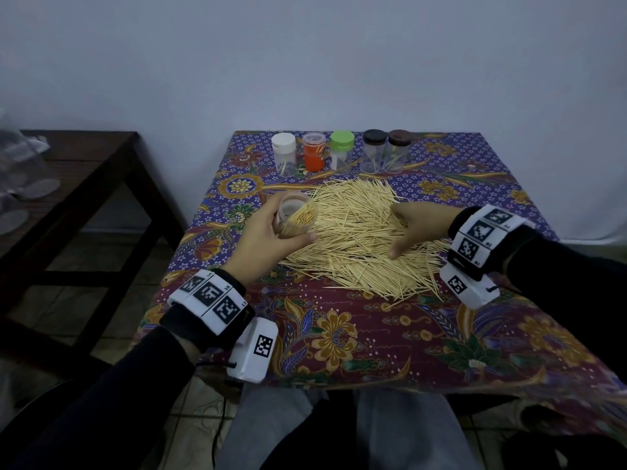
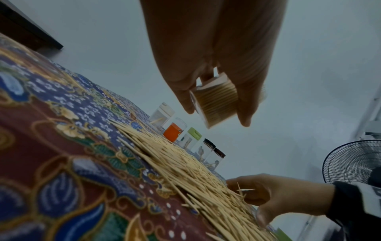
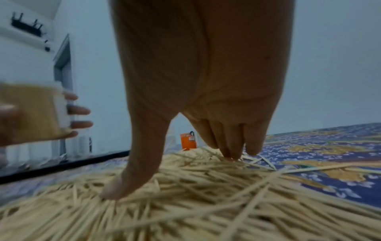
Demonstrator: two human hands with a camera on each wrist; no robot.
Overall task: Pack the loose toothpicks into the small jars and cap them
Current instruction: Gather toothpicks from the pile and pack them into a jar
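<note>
A big heap of loose toothpicks (image 1: 359, 239) covers the middle of the patterned tablecloth. My left hand (image 1: 271, 232) grips a clear uncapped jar (image 1: 297, 218), about half full of toothpicks and tilted toward me, above the heap's left edge; the same jar (image 2: 216, 102) shows between thumb and fingers in the left wrist view. My right hand (image 1: 410, 228) rests spread on the heap's right side, thumb and fingertips (image 3: 230, 154) touching the toothpicks (image 3: 185, 203), nothing pinched that I can see.
Along the table's far edge stand capped jars: white (image 1: 284, 154), orange (image 1: 314, 151), green (image 1: 342, 150), and two dark-lidded ones (image 1: 373, 150) (image 1: 397, 150). A dark wooden side table (image 1: 68, 184) stands to the left. A fan (image 2: 354, 161) is off to the right.
</note>
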